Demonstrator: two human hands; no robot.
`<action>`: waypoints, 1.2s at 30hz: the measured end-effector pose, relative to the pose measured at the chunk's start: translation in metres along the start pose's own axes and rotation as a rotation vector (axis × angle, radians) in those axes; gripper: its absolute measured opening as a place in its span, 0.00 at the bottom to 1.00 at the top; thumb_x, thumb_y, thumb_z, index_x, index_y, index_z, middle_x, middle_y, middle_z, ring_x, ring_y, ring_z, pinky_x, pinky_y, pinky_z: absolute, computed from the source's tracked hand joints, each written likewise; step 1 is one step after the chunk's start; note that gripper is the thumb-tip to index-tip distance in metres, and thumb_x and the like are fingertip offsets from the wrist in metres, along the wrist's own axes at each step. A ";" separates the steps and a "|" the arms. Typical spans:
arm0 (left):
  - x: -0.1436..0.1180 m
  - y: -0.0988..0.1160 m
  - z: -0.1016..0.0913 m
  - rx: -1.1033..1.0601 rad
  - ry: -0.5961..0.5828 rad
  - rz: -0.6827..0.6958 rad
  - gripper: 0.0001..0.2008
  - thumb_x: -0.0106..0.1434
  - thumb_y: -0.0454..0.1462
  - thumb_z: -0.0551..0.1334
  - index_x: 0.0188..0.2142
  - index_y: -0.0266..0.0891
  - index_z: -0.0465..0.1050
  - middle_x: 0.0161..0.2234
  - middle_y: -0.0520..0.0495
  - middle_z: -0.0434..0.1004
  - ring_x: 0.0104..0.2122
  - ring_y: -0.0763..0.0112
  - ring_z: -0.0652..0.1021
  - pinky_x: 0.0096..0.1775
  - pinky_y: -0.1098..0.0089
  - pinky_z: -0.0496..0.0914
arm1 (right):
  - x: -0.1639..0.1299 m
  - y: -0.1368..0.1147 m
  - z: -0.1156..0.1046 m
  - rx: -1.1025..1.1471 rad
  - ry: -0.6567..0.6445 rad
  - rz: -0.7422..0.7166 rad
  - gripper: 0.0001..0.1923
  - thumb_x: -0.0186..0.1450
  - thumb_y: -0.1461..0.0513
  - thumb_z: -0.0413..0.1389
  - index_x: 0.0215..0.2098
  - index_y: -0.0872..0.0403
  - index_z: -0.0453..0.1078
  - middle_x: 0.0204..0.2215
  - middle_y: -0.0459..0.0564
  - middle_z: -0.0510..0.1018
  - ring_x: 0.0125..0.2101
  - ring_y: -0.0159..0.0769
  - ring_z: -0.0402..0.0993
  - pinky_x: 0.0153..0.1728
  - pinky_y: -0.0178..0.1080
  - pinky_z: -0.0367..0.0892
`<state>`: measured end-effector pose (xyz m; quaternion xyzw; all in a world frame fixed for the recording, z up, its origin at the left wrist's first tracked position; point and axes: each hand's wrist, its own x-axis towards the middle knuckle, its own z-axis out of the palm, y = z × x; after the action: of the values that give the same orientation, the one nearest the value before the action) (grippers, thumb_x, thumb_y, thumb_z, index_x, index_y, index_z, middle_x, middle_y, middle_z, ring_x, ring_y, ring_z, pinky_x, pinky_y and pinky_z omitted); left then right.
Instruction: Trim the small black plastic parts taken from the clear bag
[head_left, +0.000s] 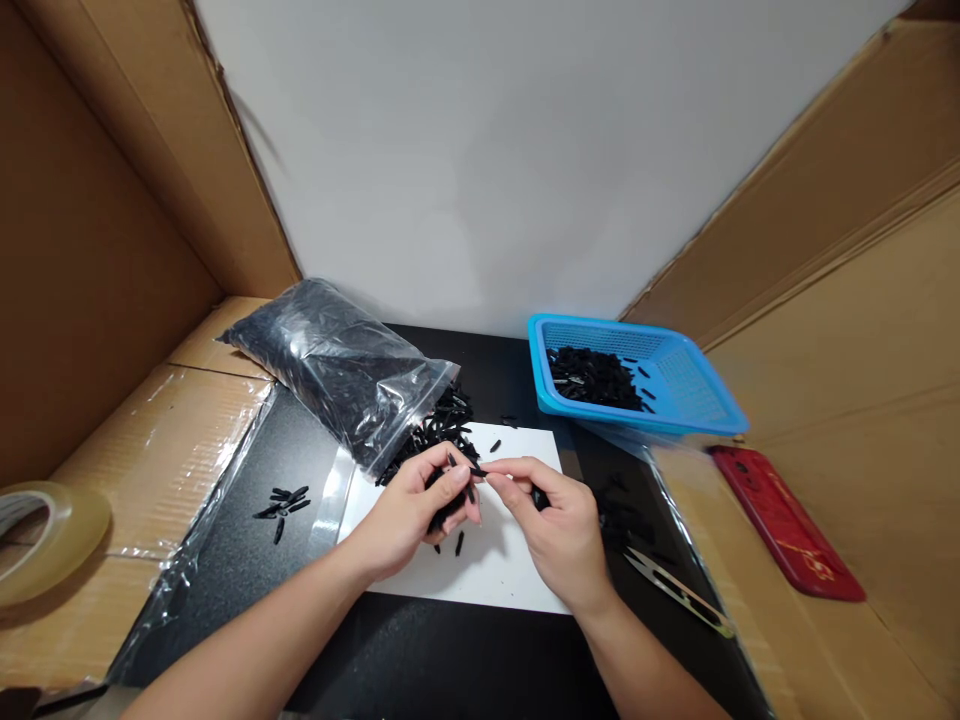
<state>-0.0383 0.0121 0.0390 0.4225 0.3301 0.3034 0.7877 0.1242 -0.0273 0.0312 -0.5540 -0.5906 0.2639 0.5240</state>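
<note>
I see left hand [439,490] cupping several black pieces [444,512] | right hand [559,520] pinching one piece [478,469] by its tip, between both hands | loose pile [451,412] just beyond the grip | blue basket [622,416] farther right

You have one slim, elongated black piece [478,470] slanting between your left hand [427,505] and the pinched fingertips of your right hand [555,520], with more small black pieces [442,515] bunched loosely in your left palm, pointing different ways.
</note>
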 end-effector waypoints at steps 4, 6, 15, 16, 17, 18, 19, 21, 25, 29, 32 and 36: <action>0.001 -0.001 0.000 0.065 0.002 0.009 0.14 0.66 0.46 0.61 0.34 0.40 0.62 0.24 0.54 0.74 0.18 0.82 0.61 0.18 0.82 0.50 | -0.001 0.001 0.001 -0.120 0.044 -0.107 0.04 0.64 0.64 0.60 0.35 0.55 0.79 0.15 0.38 0.65 0.16 0.27 0.61 0.20 0.31 0.61; 0.001 -0.003 0.000 0.081 0.016 0.019 0.14 0.66 0.47 0.60 0.34 0.40 0.61 0.23 0.55 0.73 0.18 0.82 0.61 0.18 0.82 0.51 | -0.003 0.002 0.003 -0.188 0.065 -0.197 0.03 0.64 0.65 0.60 0.34 0.55 0.77 0.15 0.38 0.65 0.16 0.27 0.61 0.20 0.31 0.62; 0.001 -0.006 0.005 0.175 0.091 0.093 0.15 0.67 0.48 0.58 0.32 0.40 0.60 0.24 0.55 0.71 0.18 0.82 0.61 0.18 0.81 0.52 | -0.005 0.001 0.009 -0.282 0.076 -0.298 0.05 0.67 0.66 0.58 0.32 0.54 0.73 0.18 0.40 0.71 0.16 0.27 0.63 0.21 0.30 0.63; 0.000 -0.006 0.006 0.196 0.093 0.099 0.15 0.67 0.48 0.58 0.32 0.40 0.60 0.24 0.55 0.71 0.18 0.82 0.62 0.18 0.80 0.52 | -0.004 0.001 0.009 -0.284 0.084 -0.287 0.05 0.66 0.66 0.58 0.32 0.54 0.73 0.18 0.40 0.70 0.16 0.27 0.63 0.20 0.30 0.62; 0.000 -0.007 0.005 0.223 0.095 0.106 0.15 0.67 0.48 0.58 0.32 0.41 0.60 0.25 0.55 0.71 0.18 0.81 0.62 0.18 0.80 0.53 | -0.004 0.001 0.008 -0.284 0.085 -0.277 0.05 0.66 0.65 0.58 0.32 0.54 0.74 0.17 0.40 0.69 0.16 0.27 0.63 0.20 0.30 0.62; -0.001 -0.007 0.005 0.257 0.097 0.115 0.14 0.67 0.48 0.57 0.33 0.41 0.61 0.25 0.55 0.71 0.18 0.81 0.62 0.18 0.79 0.53 | -0.004 0.001 0.008 -0.281 0.083 -0.268 0.05 0.66 0.65 0.58 0.31 0.54 0.74 0.17 0.39 0.68 0.16 0.27 0.62 0.20 0.30 0.62; -0.001 -0.008 0.005 0.301 0.101 0.126 0.14 0.68 0.48 0.57 0.33 0.41 0.61 0.25 0.55 0.71 0.18 0.81 0.62 0.18 0.79 0.54 | -0.003 0.001 0.008 -0.276 0.078 -0.261 0.05 0.66 0.65 0.58 0.31 0.54 0.74 0.17 0.39 0.67 0.16 0.27 0.62 0.20 0.30 0.62; -0.002 -0.009 0.004 0.421 0.116 0.159 0.13 0.68 0.47 0.55 0.33 0.40 0.63 0.25 0.54 0.71 0.19 0.80 0.63 0.20 0.77 0.57 | -0.002 0.001 0.007 -0.268 0.061 -0.258 0.06 0.66 0.66 0.58 0.31 0.54 0.74 0.16 0.39 0.66 0.16 0.27 0.62 0.21 0.30 0.62; -0.003 -0.009 0.001 0.640 0.151 0.244 0.13 0.70 0.44 0.54 0.32 0.39 0.65 0.25 0.55 0.70 0.21 0.78 0.64 0.24 0.76 0.59 | -0.002 0.003 0.006 -0.249 0.015 -0.254 0.05 0.65 0.67 0.57 0.31 0.55 0.74 0.17 0.38 0.64 0.17 0.27 0.62 0.21 0.29 0.62; -0.005 -0.006 0.000 0.714 0.133 0.290 0.12 0.70 0.42 0.53 0.32 0.39 0.66 0.25 0.54 0.71 0.23 0.77 0.66 0.25 0.75 0.59 | -0.003 0.004 0.006 -0.222 0.001 -0.235 0.04 0.65 0.67 0.57 0.32 0.54 0.73 0.17 0.38 0.63 0.16 0.26 0.61 0.20 0.29 0.61; -0.006 -0.004 0.001 0.737 0.118 0.299 0.12 0.70 0.42 0.53 0.32 0.39 0.67 0.25 0.54 0.70 0.23 0.77 0.65 0.26 0.74 0.59 | -0.004 0.004 0.006 -0.214 0.000 -0.228 0.05 0.65 0.66 0.56 0.32 0.53 0.72 0.16 0.37 0.64 0.15 0.26 0.60 0.19 0.29 0.61; -0.007 -0.004 0.003 0.629 0.099 0.235 0.14 0.69 0.44 0.54 0.31 0.39 0.66 0.23 0.55 0.68 0.21 0.78 0.63 0.24 0.75 0.58 | -0.005 0.007 0.008 -0.219 -0.014 -0.217 0.05 0.65 0.65 0.55 0.30 0.52 0.70 0.15 0.37 0.64 0.14 0.25 0.60 0.18 0.29 0.61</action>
<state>-0.0393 0.0040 0.0386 0.6649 0.3944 0.2956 0.5613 0.1186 -0.0284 0.0210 -0.5388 -0.6760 0.1436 0.4817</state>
